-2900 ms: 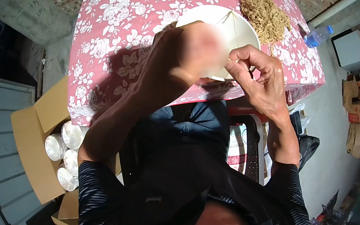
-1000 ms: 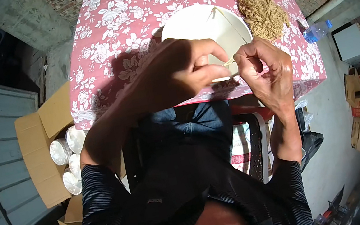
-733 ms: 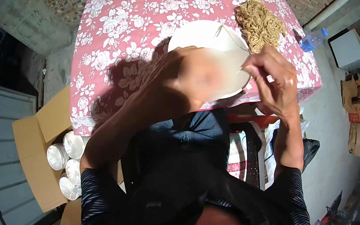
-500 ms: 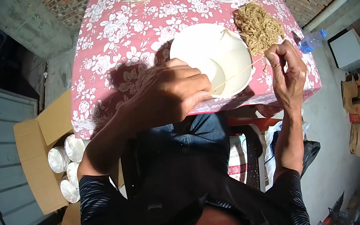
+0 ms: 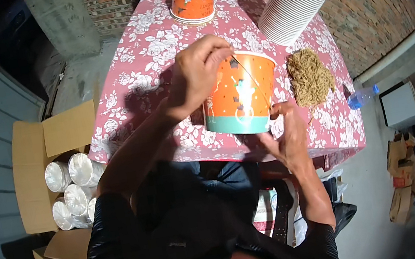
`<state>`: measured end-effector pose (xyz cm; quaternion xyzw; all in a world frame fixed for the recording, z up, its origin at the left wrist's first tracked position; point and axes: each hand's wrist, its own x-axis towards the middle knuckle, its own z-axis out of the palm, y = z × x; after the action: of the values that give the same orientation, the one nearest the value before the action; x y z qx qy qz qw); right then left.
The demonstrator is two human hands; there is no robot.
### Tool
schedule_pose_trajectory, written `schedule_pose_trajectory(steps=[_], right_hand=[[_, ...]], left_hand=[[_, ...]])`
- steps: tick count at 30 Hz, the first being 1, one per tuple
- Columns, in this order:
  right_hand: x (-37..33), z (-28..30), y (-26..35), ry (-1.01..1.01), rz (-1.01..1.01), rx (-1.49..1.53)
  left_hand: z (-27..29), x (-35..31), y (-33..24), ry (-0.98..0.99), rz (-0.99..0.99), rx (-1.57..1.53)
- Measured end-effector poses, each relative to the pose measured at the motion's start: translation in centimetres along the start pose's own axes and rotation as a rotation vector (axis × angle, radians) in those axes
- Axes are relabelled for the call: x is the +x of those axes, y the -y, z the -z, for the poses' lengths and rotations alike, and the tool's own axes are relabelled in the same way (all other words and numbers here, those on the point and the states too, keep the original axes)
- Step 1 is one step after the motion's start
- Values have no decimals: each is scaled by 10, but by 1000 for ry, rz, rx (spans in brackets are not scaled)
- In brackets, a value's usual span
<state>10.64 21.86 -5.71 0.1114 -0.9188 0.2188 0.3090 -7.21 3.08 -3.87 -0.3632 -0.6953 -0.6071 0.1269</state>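
Observation:
An orange paper bucket [image 5: 238, 90] with a teal base band and printed figures is tilted above the table, its outer side facing me. A thin tan cord [image 5: 253, 78] crosses its outside from near the rim toward the lower right. My left hand [image 5: 200, 72] is closed in a pinch on the cord at the rim. With curled fingers and thumb, my right hand [image 5: 289, 137] grips the bucket's lower right edge; whether it also holds the cord's other end I cannot tell. Beside it lies a tangled bundle of tan cords [image 5: 310, 78].
On the flowered pink tablecloth [image 5: 127, 82] are an upturned orange bucket [image 5: 193, 0] and a tall leaning stack of buckets [image 5: 292, 6]. More buckets stand behind. An open carton with wrapped white rolls [image 5: 74, 185] is at left; a plastic bottle [image 5: 363, 97] is beyond the right edge.
The bucket has tipped from showing its white inside to showing its orange outside. My left hand rose to the rim; my right hand moved left and down onto the bucket.

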Motion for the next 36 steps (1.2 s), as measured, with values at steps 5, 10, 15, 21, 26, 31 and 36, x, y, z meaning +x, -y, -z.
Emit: schedule_pose_trajectory(steps=[5,10,15,21,26,31,36], right_hand=[[113,-1,-44,-145,-242,136],[272,-27,-109,-161,-564,848],[370,-81,-174,-28,-663,796],[414,-110,-236,-37,-560,51],[401,-163,-166,-444,264,-337],[379,-195,-147,-121,420,-228],[351,-204,-172,-168,429,-242]], left_hand=[[39,14,41,-325,-106,92],[24,-17,90,-84,69,255],[19,-34,122,128,94,326],[20,-30,111,253,246,273],[29,-38,102,317,265,237],[26,-42,113,279,211,264],[17,-33,112,269,106,393]])
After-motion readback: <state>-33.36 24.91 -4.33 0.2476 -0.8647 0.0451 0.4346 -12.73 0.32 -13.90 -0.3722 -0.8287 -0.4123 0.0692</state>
